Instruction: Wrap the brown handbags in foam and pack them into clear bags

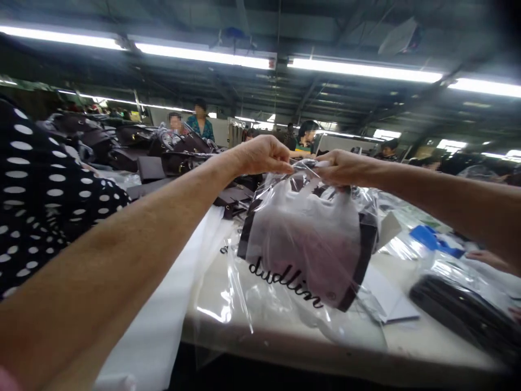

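A dark handbag (354, 260) with white wrapping over its front hangs inside a clear plastic bag (293, 320) printed with black script lettering. Both of my hands grip the top of that plastic bag, close together. My left hand (264, 155) pinches its edge with thumb and fingers. Just beside it, my right hand (336, 165) is closed on the gathered plastic near the handbag's handles. The handbag is held up, slightly tilted, over the front of the pale table (252, 342). Its handles are partly hidden by the plastic and my fingers.
Many dark handbags (134, 136) are heaped at the back left. White sheets (163, 304) hang over the table's front edge. A person's polka-dot sleeve (52, 190) is close at left. At right lie a dark wrapped item (456, 309) and a blue item (431, 239). Several people are farther back.
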Demonstrator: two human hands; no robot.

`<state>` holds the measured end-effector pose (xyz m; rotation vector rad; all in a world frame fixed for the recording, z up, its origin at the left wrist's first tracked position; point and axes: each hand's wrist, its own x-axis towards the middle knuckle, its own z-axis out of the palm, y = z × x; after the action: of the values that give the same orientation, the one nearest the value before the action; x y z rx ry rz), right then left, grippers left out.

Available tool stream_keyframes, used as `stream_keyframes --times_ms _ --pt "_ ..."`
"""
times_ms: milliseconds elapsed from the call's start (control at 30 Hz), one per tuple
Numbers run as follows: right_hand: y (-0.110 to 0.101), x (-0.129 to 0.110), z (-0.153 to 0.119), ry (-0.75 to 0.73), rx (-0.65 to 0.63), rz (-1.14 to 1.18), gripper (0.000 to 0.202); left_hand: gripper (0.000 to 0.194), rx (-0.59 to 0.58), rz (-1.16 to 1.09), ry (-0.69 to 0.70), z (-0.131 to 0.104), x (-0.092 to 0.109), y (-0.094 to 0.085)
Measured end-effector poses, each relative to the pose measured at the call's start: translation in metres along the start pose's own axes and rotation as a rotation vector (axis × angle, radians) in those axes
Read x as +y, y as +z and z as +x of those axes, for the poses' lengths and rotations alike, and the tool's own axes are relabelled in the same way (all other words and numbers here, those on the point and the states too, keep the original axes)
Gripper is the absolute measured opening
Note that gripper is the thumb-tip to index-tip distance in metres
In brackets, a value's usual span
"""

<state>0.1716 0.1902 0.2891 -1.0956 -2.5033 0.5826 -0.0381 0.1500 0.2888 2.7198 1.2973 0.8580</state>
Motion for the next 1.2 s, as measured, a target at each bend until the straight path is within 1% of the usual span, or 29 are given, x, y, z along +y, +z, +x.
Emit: stream_keyframes --times_ms 33,67,133,167,200,233,300,333,367,433,500,533,567,633,700,733,767,800,867,933,1000,1067,1133,1200 --pt "0.002 0.0 0.002 0.035 0.057 0.045 0.023 0.011 0.117 0.031 -0.007 -0.005 -0.001 0.008" --pt "0.004 0.0 0.003 0.066 0.109 0.081 0.025 0.013 0.254 0.065 -0.017 -0.013 0.001 0.018" --pt "0.006 0.001 0.005 0.121 0.16 0.137 0.031 0.034 0.555 0.107 -0.067 -0.035 0.013 0.048" --pt "0.007 0.002 0.006 0.15 0.173 0.177 0.032 0.039 0.686 0.094 -0.124 -0.05 0.021 0.067" --pt "0.007 0.004 0.006 0.176 0.184 0.223 0.034 0.043 0.776 0.058 -0.205 -0.064 0.03 0.087" --pt "0.006 0.007 0.006 0.196 0.19 0.264 0.034 0.051 0.804 0.023 -0.288 -0.078 0.038 0.109" --pt "0.007 0.013 0.007 0.219 0.193 0.351 0.034 0.067 0.735 -0.036 -0.417 -0.099 0.051 0.153" --pt "0.007 0.016 0.007 0.236 0.191 0.407 0.033 0.071 0.698 -0.038 -0.456 -0.105 0.054 0.172" --pt "0.009 0.018 0.007 0.259 0.191 0.466 0.031 0.07 0.69 -0.037 -0.488 -0.109 0.056 0.188" --pt "0.011 0.023 0.007 0.306 0.198 0.573 0.025 0.06 0.713 -0.041 -0.496 -0.108 0.055 0.209" --pt "0.013 0.026 0.006 0.34 0.213 0.632 0.022 0.053 0.77 -0.094 -0.493 -0.105 0.052 0.22" --pt "0.013 0.028 0.005 0.346 0.219 0.648 0.021 0.054 0.803 -0.156 -0.517 -0.105 0.05 0.223" --pt "0.012 0.029 0.004 0.35 0.223 0.665 0.021 0.056 0.846 -0.261 -0.581 -0.108 0.048 0.226" --pt "0.009 0.033 0.001 0.363 0.238 0.712 0.021 0.066 0.937 -0.535 -0.806 -0.121 0.046 0.234" --pt "0.004 0.036 -0.002 0.371 0.263 0.751 0.021 0.076 0.988 -0.793 -1.072 -0.142 0.043 0.247" --pt "0.002 0.037 -0.004 0.373 0.275 0.765 0.021 0.079 0.982 -0.894 -1.181 -0.153 0.042 0.255" --pt "0.0 0.039 -0.004 0.373 0.282 0.776 0.022 0.078 0.951 -0.981 -1.258 -0.165 0.041 0.263" --pt "-0.002 0.041 -0.005 0.37 0.285 0.782 0.022 0.077 0.9 -1.061 -1.301 -0.175 0.04 0.27" --pt "-0.002 0.046 -0.006 0.357 0.287 0.777 0.023 0.074 0.773 -1.231 -1.324 -0.19 0.039 0.282" --pt "0.0 0.05 -0.006 0.332 0.292 0.743 0.023 0.064 0.684 -1.319 -1.3 -0.196 0.04 0.288" --pt "0.007 0.054 -0.008 0.287 0.313 0.676 0.022 0.054 0.66 -1.316 -1.288 -0.198 0.044 0.29" --pt "0.016 0.057 -0.01 0.228 0.326 0.597 0.022 0.047 0.653 -1.268 -1.286 -0.199 0.05 0.292" --pt "0.026 0.06 -0.012 0.183 0.306 0.537 0.022 0.045 0.636 -1.199 -1.295 -0.203 0.058 0.295" --pt "0.036 0.065 -0.016 0.159 0.257 0.507 0.024 0.045 0.643 -1.098 -1.322 -0.212 0.063 0.295"
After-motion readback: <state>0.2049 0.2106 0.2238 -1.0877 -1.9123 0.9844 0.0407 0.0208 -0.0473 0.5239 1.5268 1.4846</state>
